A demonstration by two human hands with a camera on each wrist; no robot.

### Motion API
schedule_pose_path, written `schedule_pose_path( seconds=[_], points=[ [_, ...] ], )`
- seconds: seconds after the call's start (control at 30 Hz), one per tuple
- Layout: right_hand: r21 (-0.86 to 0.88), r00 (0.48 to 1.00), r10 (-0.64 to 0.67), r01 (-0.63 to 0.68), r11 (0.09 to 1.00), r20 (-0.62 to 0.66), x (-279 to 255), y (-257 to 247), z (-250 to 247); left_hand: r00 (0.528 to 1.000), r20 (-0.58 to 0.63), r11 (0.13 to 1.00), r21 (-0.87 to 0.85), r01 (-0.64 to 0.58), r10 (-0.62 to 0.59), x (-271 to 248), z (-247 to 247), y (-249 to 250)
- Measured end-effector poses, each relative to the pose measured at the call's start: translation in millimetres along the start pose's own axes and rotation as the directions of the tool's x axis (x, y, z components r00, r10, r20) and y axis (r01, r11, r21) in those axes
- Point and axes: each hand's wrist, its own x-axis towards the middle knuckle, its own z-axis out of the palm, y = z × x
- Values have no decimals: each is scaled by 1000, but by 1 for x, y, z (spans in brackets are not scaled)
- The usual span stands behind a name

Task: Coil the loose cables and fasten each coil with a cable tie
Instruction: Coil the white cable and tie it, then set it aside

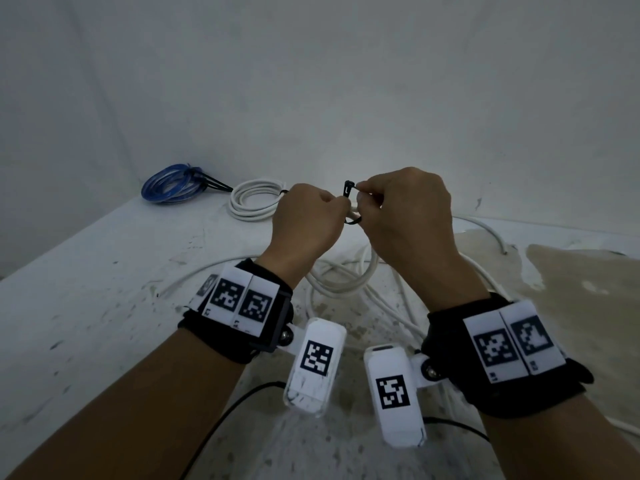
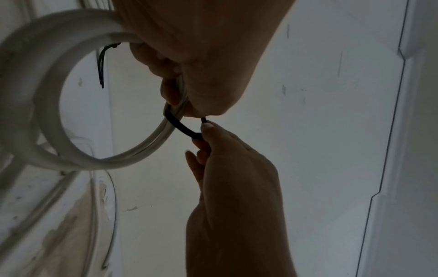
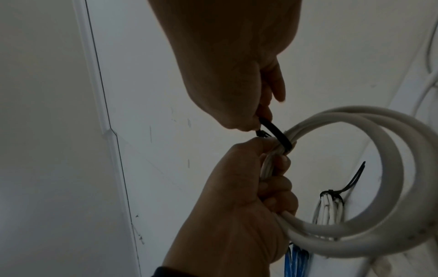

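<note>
My left hand (image 1: 332, 206) grips a bundle of white cable loops (image 1: 349, 275) and holds the coil up over the table; the same coil (image 2: 45, 97) bulges to the left in the left wrist view. A black cable tie (image 1: 347, 191) is looped loosely around the bundle beside the left fingers. My right hand (image 1: 363, 197) pinches the tie with thumb and forefinger. From the right wrist the tie (image 3: 347, 134) crosses the white loops (image 3: 388, 168) just above the left hand (image 3: 239, 202). The tie's loop (image 2: 181, 128) is still wide.
A blue coil (image 1: 172, 183) and a white coil (image 1: 256, 199), each bound with black ties, lie at the back by the wall. Loose white cable (image 1: 408, 306) sprawls over the white table (image 1: 104, 271). A brown stained patch (image 1: 581, 282) covers the right side.
</note>
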Motion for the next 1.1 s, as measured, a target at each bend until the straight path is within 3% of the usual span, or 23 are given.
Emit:
schedule_pose_path(
  seconds=[0.13, 0.27, 0.47, 0.57, 0.73, 0.83, 0.9, 0.97, 1.1],
  points=[
    [50, 998, 54, -53, 997, -18, 2, 2, 0, 992, 3, 986, 110, -123, 123, 1, 1, 0],
    [195, 978, 210, -205, 959, -6, 7, 8, -3, 980, 44, 967, 160, -199, 194, 0, 1, 2],
    [317, 947, 248, -304, 898, 204, 10, 14, -8, 972, 87, 937, 258, -234, 219, -1, 4, 2],
    [332, 933, 261, -335, 882, 247, 11, 18, -7, 973, 98, 935, 269, -230, 211, -3, 4, 3],
    [339, 942, 281, -329, 882, 182, 11, 21, -4, 963, 141, 942, 221, -255, 228, -7, 5, 6],
    [384, 944, 313, -328, 863, 104, 11, 19, -3, 960, 146, 963, 93, -254, 240, -7, 4, 7],
    [448, 919, 379, -387, 806, 111, 10, 16, -4, 962, 144, 973, -6, -232, 231, -7, 2, 9],
    [512, 868, 448, -491, 705, 216, 11, 16, -11, 966, 145, 976, -79, -203, 213, -7, 1, 9],
    [665, 751, 489, -641, 384, 443, 13, 16, -24, 963, 166, 972, -139, -192, 214, -9, 2, 12]
  ],
)
